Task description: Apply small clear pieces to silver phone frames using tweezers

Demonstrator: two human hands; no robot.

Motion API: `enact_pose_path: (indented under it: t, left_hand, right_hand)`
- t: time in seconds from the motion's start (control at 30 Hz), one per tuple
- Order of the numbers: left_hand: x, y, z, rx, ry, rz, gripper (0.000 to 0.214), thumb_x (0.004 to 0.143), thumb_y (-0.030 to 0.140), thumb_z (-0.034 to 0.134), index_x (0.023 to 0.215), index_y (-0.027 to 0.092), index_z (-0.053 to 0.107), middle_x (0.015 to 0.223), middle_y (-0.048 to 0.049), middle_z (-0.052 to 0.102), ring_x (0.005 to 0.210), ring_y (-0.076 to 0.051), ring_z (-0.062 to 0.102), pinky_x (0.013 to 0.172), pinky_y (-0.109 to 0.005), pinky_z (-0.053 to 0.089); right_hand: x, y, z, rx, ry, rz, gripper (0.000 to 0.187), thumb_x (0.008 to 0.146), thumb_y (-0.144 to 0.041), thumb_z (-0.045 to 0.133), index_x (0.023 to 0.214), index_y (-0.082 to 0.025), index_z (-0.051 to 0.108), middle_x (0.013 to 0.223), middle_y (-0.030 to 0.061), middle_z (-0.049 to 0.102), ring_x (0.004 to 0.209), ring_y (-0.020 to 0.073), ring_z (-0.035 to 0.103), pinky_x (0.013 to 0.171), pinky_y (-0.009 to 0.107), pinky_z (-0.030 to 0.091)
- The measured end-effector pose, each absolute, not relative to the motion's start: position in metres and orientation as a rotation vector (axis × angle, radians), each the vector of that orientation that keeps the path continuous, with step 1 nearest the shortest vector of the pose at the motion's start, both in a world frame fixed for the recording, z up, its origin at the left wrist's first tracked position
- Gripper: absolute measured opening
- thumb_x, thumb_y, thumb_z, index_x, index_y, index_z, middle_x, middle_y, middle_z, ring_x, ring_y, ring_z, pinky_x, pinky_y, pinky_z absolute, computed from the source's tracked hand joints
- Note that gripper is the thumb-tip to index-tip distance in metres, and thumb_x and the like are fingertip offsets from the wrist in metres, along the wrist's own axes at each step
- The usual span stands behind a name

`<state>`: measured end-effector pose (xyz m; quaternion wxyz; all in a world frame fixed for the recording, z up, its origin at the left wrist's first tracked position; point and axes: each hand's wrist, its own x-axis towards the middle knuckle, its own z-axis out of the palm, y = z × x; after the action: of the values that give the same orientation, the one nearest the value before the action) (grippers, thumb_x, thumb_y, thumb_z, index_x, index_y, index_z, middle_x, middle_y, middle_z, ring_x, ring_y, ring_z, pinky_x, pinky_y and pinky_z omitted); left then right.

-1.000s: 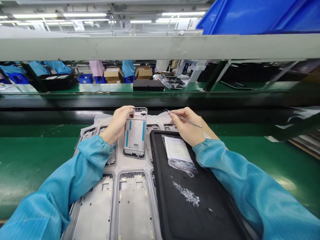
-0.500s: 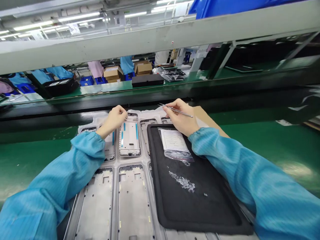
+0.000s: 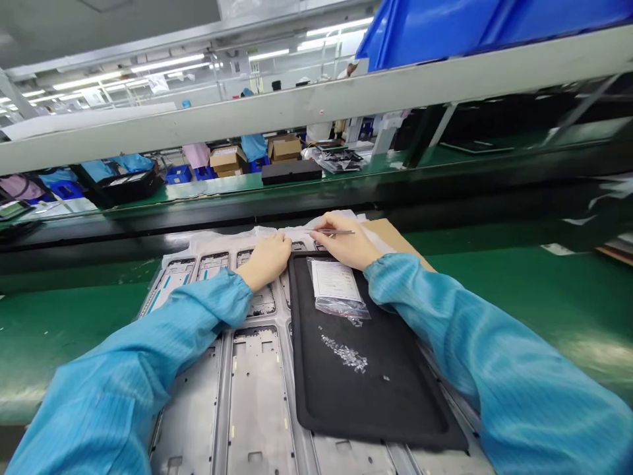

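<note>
Silver-grey metal frames (image 3: 257, 389) lie in the pockets of a pale tray (image 3: 223, 396), its raised ridges parting one from the next. Our left hand (image 3: 267, 262) is bent low over the far row, fingers curled together at the top of a frame; we cannot tell whether they grip it. Our right hand (image 3: 349, 247) pinches thin tweezers (image 3: 339, 232) between thumb and fingers, the tips pointing left and stopping just short of the left fingertips, so the gap between our hands is narrow. Below them a black tray (image 3: 376, 409) rests askew across the frames, its left rim covering part of a column and its near edge leaving frame ends showing. On it lie a clear bag (image 3: 341, 290) with a printed paper and a loose streak of small clear pieces (image 3: 349, 356). Brown board (image 3: 403, 244) juts out behind our right wrist. Green table (image 3: 74, 316) spreads on both sides, giving our elbows room.
</note>
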<state>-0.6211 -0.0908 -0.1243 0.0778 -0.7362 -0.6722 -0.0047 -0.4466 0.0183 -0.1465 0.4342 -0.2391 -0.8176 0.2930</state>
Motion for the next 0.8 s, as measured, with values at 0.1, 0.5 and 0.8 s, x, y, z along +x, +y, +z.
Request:
enact_pose_path:
  t: [0.1,0.5,0.8]
  left_hand:
    - [-0.622,-0.089,-0.129,-2.161,-2.004,0.012,0.031,0.104,0.011,0.036,0.116,0.008,0.064,0.119,-0.0225,0.066,0.113,-0.032,0.065,0.098,-0.043,0.051]
    - [-0.622,-0.074,-0.129,-2.179,-2.151,-0.043,0.043,0.107,0.042,0.046,0.121,0.006,0.066,0.123,-0.0255,0.065,0.121,-0.040,0.061,0.100,-0.049,0.048]
    - [-0.625,-0.067,-0.120,-2.185,-2.293,-0.291,0.047,0.105,0.052,0.047,0.108,0.010,0.069,0.107,-0.0196,0.072,0.108,-0.034,0.067,0.093,-0.039,0.048]
  right_hand:
    - [-0.444,0.023,-0.148,-0.607,-2.108,0.750,0.019,0.088,-0.034,0.068,0.077,-0.024,0.055,0.072,0.0006,0.066,0.068,0.0208,0.062,0.066,0.035,0.050]
    - [-0.433,0.025,-0.141,-0.611,-2.174,0.803,0.015,0.094,-0.037,0.062,0.087,-0.025,0.055,0.077,-0.0007,0.066,0.056,0.0178,0.058,0.058,0.034,0.048]
    - [-0.436,0.024,-0.142,-0.630,-2.142,0.796,0.013,0.094,-0.031,0.062,0.086,-0.024,0.054,0.080,0.0000,0.066,0.060,0.0172,0.061,0.065,0.035,0.052]
